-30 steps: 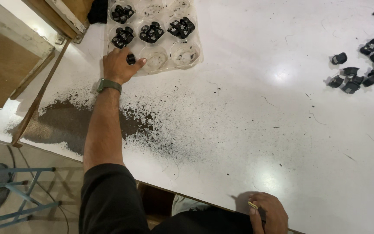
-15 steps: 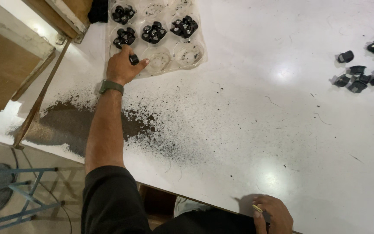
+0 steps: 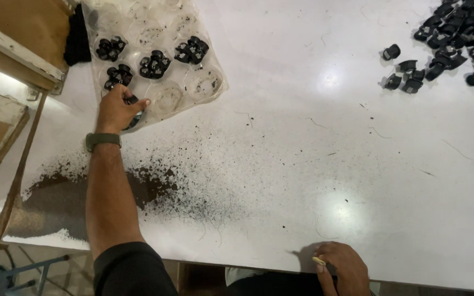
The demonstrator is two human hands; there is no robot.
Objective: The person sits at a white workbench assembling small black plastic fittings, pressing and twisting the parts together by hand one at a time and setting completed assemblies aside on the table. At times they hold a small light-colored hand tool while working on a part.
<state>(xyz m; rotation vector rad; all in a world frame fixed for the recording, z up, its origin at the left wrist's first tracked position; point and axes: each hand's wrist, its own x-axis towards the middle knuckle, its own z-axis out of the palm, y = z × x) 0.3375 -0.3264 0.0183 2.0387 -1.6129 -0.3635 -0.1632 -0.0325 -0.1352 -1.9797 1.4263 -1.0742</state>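
Left hand [image 3: 117,108], upper left of the frame, pinches a small black plastic part [image 3: 134,101] over the clear blister tray [image 3: 207,90]. Right hand [image 3: 344,268] rests at the table edge [image 3: 412,277], bottom centre, its grip unclear.

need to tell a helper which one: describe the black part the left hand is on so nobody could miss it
Start at the clear plastic tray at the white table's far left. On its near edge the left hand pinches a small black part. Unlike the clustered parts in cups behind, it is single and between fingertips.

One clear tray [image 3: 204,33], four filled cups [image 3: 154,63], two hands [image 3: 117,108].
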